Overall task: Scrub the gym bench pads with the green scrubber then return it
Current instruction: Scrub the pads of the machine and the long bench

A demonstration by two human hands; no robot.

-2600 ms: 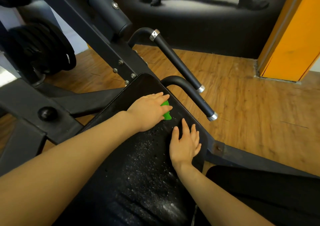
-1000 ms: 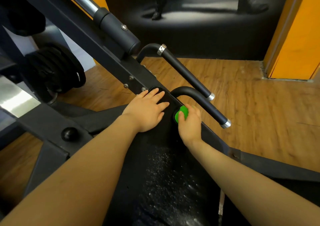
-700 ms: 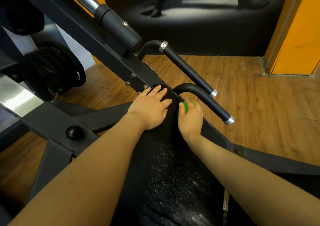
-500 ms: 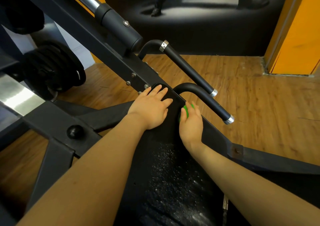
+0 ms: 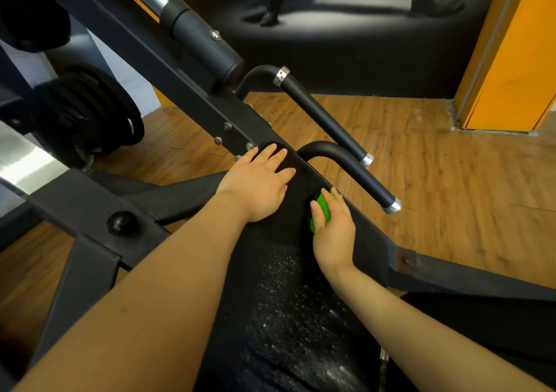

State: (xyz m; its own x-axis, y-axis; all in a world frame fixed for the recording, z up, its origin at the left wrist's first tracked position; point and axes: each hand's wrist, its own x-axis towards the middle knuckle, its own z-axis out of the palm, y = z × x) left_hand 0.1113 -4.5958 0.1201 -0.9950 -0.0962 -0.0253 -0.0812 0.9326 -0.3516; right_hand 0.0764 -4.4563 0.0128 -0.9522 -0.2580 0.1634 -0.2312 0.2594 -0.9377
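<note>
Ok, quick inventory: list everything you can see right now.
pad: 1, black, centre, wet-speckled in its near half
scrubber: 1, green, on the pad's right edge under the right hand
handles: 2, black with silver end caps, right of the pad
frame: 1, black steel, running from upper left to the pad's top
weight plates: stack, black, far left
floor: wood, brown
wall: orange, upper right
left hand: flat on the pad's top
right hand: grips the scrubber

Green scrubber [image 5: 320, 213] now lower on pad [image 5: 288, 271] (right hand [image 5: 334, 229]).
</note>
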